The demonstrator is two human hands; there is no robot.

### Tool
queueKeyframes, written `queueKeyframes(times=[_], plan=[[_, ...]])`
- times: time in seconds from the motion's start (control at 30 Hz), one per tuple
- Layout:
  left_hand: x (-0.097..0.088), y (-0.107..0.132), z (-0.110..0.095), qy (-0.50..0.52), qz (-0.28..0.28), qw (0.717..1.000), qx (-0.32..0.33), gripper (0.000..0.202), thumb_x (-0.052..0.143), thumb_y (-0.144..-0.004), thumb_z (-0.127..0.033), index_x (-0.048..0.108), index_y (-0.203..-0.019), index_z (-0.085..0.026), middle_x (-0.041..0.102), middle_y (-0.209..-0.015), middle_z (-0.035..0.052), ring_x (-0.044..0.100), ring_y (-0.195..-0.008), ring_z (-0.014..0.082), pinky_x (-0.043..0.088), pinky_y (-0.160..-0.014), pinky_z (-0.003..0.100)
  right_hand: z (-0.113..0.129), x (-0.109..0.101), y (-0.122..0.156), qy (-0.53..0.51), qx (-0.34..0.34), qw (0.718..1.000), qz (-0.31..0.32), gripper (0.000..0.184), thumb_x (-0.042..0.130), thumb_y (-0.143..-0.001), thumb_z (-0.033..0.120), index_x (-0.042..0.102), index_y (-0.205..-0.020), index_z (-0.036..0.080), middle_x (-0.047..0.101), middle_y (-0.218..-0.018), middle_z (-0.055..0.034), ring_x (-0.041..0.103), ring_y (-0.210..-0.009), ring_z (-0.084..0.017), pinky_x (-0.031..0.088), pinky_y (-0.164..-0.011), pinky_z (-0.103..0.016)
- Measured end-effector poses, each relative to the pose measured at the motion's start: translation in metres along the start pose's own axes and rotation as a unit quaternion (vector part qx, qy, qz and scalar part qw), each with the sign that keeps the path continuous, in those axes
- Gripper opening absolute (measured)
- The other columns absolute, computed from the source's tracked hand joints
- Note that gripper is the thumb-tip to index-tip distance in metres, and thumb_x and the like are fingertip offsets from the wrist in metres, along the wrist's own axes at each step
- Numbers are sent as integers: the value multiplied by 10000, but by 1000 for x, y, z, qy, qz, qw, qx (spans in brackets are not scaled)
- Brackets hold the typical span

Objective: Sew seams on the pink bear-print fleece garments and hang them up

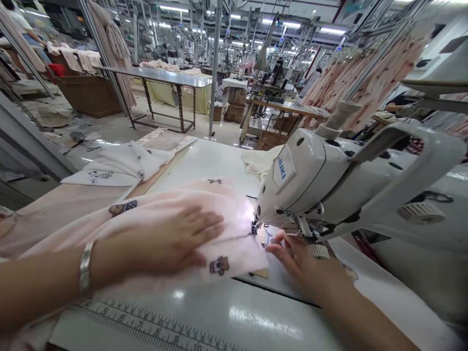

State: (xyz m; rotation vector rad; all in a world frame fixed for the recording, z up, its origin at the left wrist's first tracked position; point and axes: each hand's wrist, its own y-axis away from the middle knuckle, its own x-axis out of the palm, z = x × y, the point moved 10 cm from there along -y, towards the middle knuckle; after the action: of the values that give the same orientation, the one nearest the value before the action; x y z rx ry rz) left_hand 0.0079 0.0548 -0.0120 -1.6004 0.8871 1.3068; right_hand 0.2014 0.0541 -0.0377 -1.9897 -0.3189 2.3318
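Pale pink fabric (153, 209) printed with small bears lies across the sewing machine table, its right part under the lit needle area. My left hand (175, 239) rests flat on this fabric, fingers stretched toward the machine and slightly blurred. The white JUKI sewing machine (296, 165) stands at the right, its presser foot (254, 227) at a seam line in the cloth. My right hand (303, 258) is under the machine head, just right of the presser foot, with thumb and fingers curled near each other. Whether anything is between those fingertips I cannot make out.
A ruler scale (146, 324) runs along the table's front edge. White printed cloth (117, 165) lies at the left, cream cloth (261, 161) behind the needle. Beyond are a metal table (164, 75), a brown bin (89, 92) and hanging pink garments (358, 73).
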Motion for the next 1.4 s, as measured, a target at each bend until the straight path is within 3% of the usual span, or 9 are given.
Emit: queueKeyframes(times=[0.07,0.2,0.3,0.4,0.57,0.7,0.97,1.13,1.4], plan=[[-2,27,-18,20,-52,994,-91,512,415,-928,-451,362,-1376,-207,465,-1372,103,400,-1275,282,307,-1056,430,16,-3,5,-30,-10,999,17,370,451,-850,576,592,-720,258,669,-784,-21,624,-787,-234,453,-775,-399],[1,12,-79,145,-60,988,-14,287,369,-942,-225,486,-1200,-267,650,-1089,0,588,-1038,146,339,-1061,308,22,-5,6,-82,3,996,33,361,420,-881,505,518,-648,247,628,-643,28,615,-633,-167,481,-627,-295],[-3,-29,-62,178,-66,981,-27,165,426,-908,-179,545,-1023,-181,655,-943,31,604,-942,162,309,-1096,372,-2,-10,3,-91,50,995,0,297,477,-862,468,543,-678,245,623,-595,32,615,-545,-153,489,-524,-260],[5,-50,-39,136,-32,990,-19,205,483,-905,-219,536,-1078,-125,574,-1171,113,497,-1156,244,321,-1078,449,-15,-23,8,-78,55,994,-57,273,462,-858,437,612,-775,225,689,-756,-43,669,-725,-225,540,-635,-341],[10,-38,-33,138,-37,989,-22,290,472,-915,-266,494,-1177,-144,507,-1275,95,442,-1203,233,355,-1019,404,40,-39,33,-62,-99,989,-89,299,423,-913,315,606,-1134,228,647,-1165,-44,592,-1087,-187,510,-897,-325],[10,-36,-36,131,-36,990,-24,275,471,-907,-287,513,-1145,-157,513,-1252,95,447,-1182,240,339,-995,406,73,-16,48,40,-181,982,-23,483,438,-917,349,434,-1332,102,457,-1389,-111,476,-1247,-228,488,-968,-422],[17,-53,-20,93,-29,994,-43,256,443,-930,-349,517,-1097,-169,519,-1252,91,468,-1171,234,217,-1079,449,46,3,25,39,-130,989,62,528,361,-931,411,398,-1372,124,449,-1380,-154,486,-1232,-296,421,-983,-576],[19,-58,-6,96,-62,991,-66,423,495,-893,-463,471,-1156,-133,532,-1260,129,404,-1268,255,145,-1131,462,30,14,18,31,-77,990,110,537,322,-929,467,381,-1395,206,479,-1369,-110,480,-1229,-335,386,-986,-616],[22,-66,7,126,-68,986,-85,570,562,-835,-524,455,-1204,-104,499,-1317,185,413,-1273,298,236,-1102,498,12,22,18,35,-66,995,70,502,340,-922,502,430,-1358,270,524,-1338,-65,478,-1237,-303,424,-969,-567]])
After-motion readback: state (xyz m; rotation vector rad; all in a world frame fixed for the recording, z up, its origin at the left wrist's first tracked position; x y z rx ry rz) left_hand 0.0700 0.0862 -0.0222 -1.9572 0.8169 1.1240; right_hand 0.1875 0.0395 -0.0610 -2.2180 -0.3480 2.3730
